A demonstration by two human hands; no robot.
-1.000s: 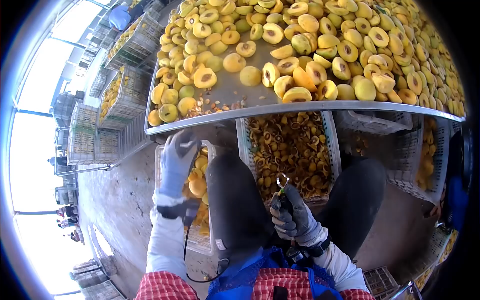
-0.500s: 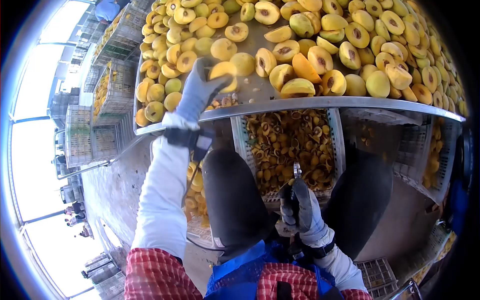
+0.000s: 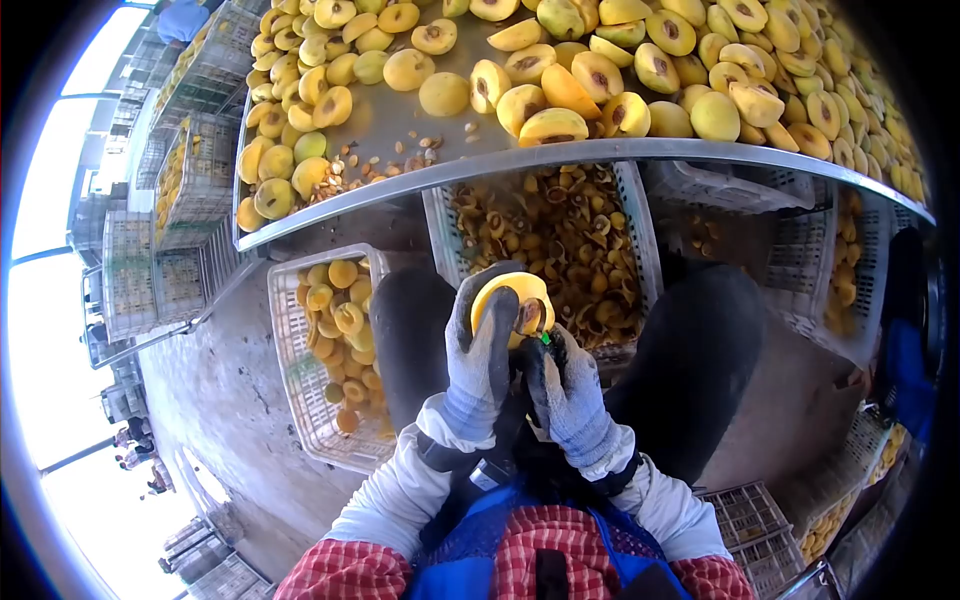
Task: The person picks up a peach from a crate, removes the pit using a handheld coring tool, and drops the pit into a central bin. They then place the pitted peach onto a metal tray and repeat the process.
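Observation:
My gloved left hand (image 3: 480, 350) grips a yellow peach half (image 3: 507, 299) over my lap, cut face up with the pit showing. My gloved right hand (image 3: 568, 390) holds a small pitting tool (image 3: 541, 330) with a green handle, its loop pressed at the pit. Both hands meet between my knees, below the metal table's edge (image 3: 560, 156).
The metal table above is piled with halved peaches (image 3: 700, 70) and loose pits. Under it stand a crate of pits and scraps (image 3: 560, 240), a white crate of pitted halves (image 3: 330, 340) at my left knee, and empty crates (image 3: 800, 260) at the right. Stacked crates line the left.
My left hand took a peach half from the table and brought it down to my lap. My right hand moved the tool up to the pit.

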